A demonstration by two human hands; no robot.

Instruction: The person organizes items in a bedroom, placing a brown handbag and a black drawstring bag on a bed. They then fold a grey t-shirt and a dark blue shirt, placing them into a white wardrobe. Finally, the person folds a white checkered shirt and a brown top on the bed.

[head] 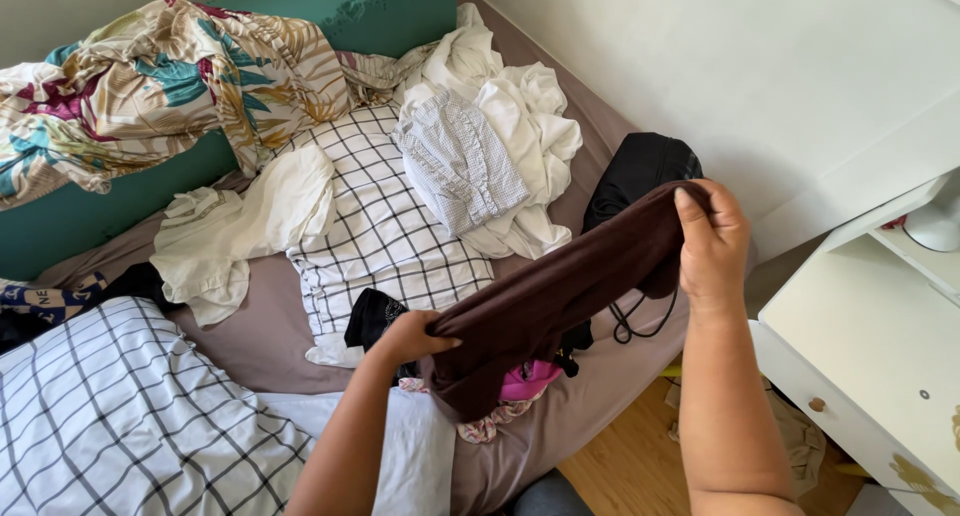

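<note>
our left hand [408, 338] and right hand [712, 241] each pinch an end of a dark brown garment [560, 286], stretching it flat above the cluttered bed [250, 341].

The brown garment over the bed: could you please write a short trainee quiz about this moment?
1. True or false: both hands grip the brown garment.
2. Which hand is higher in the head view: A left hand, B right hand?
3. What pattern has the pillowcase lying behind the garment?

Key: 1 true. 2 B. 3 black grid on white.
</note>
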